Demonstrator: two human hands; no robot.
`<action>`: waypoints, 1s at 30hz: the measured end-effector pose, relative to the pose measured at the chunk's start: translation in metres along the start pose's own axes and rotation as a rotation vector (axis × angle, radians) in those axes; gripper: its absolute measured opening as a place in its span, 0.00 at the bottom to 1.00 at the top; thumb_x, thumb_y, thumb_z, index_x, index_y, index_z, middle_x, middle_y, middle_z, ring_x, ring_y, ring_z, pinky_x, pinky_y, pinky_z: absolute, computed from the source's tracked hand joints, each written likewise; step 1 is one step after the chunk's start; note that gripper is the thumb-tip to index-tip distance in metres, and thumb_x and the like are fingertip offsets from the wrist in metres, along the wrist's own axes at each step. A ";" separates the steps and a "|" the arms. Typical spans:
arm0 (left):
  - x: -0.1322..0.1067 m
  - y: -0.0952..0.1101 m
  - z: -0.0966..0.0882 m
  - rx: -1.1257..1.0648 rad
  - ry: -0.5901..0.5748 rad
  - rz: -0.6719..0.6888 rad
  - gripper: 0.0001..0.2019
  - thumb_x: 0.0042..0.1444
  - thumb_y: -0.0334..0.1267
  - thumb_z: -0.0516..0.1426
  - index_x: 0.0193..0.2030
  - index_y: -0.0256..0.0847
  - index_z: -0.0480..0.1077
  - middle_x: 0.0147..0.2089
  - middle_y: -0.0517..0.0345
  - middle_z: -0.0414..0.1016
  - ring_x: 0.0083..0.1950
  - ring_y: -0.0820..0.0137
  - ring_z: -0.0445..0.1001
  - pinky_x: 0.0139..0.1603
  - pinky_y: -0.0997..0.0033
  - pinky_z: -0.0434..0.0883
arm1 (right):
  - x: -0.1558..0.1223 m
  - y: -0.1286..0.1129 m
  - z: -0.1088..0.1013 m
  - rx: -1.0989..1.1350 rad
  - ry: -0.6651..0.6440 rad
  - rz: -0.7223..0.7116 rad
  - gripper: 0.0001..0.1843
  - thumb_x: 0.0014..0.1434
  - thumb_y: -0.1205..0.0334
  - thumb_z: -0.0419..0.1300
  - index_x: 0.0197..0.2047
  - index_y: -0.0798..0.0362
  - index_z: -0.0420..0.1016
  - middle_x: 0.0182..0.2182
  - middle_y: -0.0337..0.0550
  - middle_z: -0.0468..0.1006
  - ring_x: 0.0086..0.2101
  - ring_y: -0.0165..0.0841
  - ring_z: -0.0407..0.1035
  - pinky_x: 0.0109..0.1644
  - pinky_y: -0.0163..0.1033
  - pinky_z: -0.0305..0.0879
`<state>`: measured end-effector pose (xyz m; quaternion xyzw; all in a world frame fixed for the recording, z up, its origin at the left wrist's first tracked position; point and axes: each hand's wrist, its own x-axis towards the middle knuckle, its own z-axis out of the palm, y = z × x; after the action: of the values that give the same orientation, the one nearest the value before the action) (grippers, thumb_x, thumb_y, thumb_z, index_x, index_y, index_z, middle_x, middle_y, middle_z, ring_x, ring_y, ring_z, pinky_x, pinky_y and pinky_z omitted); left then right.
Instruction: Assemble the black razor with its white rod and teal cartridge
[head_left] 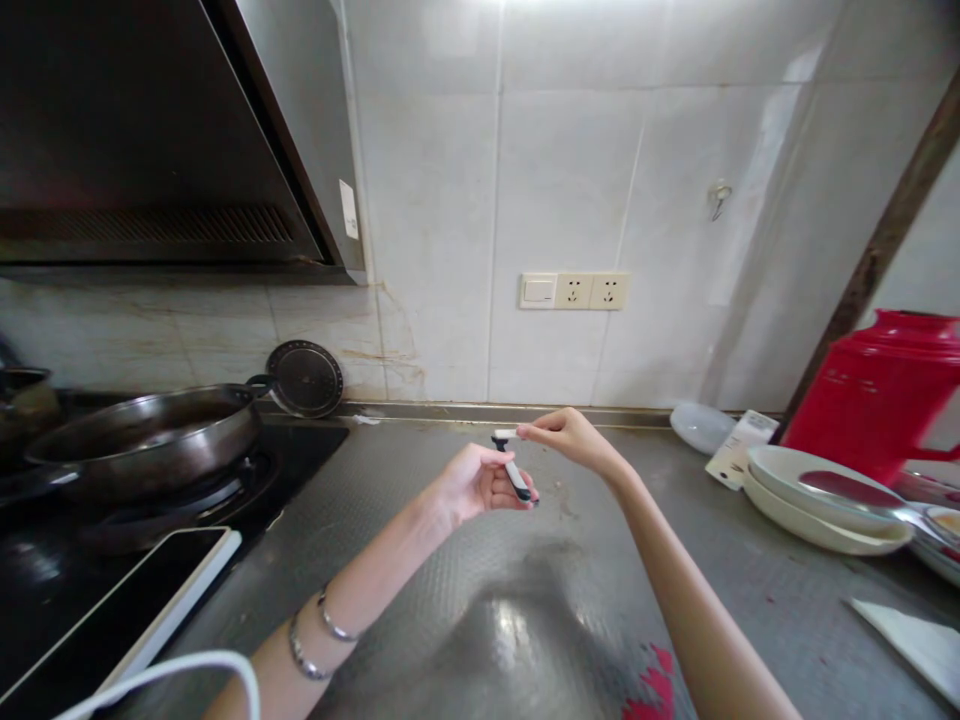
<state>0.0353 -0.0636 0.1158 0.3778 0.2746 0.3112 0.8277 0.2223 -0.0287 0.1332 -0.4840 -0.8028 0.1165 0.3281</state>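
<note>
**Both hands on a small tool, below the wall socket panel**

Everything is placed from the socket panel (574, 291) on the tiled wall. Directly below it, lifted clear of the steel tabletop (450, 600), a small black-and-white tool (515, 472) is held between both hands. The left hand (476, 483) has its grip curled shut around the lower handle. The right hand (566, 435) pinches the pale top end between thumb and fingertips, its grip narrowed to that small piece.

As far as the work shows, the tool is picked up and in both hands, touching nothing else. No food or other item lies under it, and the tabletop below the panel carries only glare and a few specks.

Down and to the left of the panel a frying pan (150, 435) sits on the hob, with a round lid (305, 378) leaning against the wall behind it. Far to the right and lower stands a red jug (874, 390), with stacked plates (810, 505) in front of it.

Much is hard to read. The tool is tiny, so whether it is a peeler or a razor cannot be told, and the left fingers hide most of the handle. The pan's inside is dark. The jug and plates run off the right edge, and red marks (652, 685) below the panel are cut off at the bottom edge.
</note>
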 end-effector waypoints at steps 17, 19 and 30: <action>-0.002 0.002 0.001 0.026 -0.012 0.005 0.15 0.57 0.31 0.45 0.27 0.28 0.69 0.25 0.43 0.76 0.26 0.66 0.76 0.32 0.69 0.71 | 0.000 0.005 -0.005 -0.020 0.020 0.065 0.32 0.49 0.35 0.51 0.22 0.58 0.75 0.16 0.35 0.53 0.21 0.25 0.50 0.24 0.32 0.44; -0.002 0.002 0.001 0.033 -0.008 0.005 0.15 0.57 0.31 0.45 0.26 0.29 0.69 0.24 0.44 0.76 0.25 0.66 0.76 0.32 0.69 0.71 | 0.000 0.005 -0.005 -0.044 0.045 0.069 0.32 0.49 0.35 0.51 0.21 0.58 0.75 0.16 0.35 0.53 0.21 0.25 0.50 0.24 0.31 0.44; 0.000 -0.001 0.001 0.047 -0.008 0.011 0.16 0.57 0.32 0.46 0.25 0.28 0.70 0.24 0.43 0.75 0.25 0.66 0.76 0.32 0.69 0.71 | -0.002 -0.007 -0.003 0.003 -0.002 0.016 0.33 0.50 0.34 0.49 0.20 0.58 0.73 0.16 0.35 0.53 0.21 0.25 0.48 0.24 0.31 0.45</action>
<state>0.0357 -0.0645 0.1157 0.3998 0.2763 0.3078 0.8179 0.2203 -0.0345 0.1383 -0.4897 -0.7991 0.1207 0.3272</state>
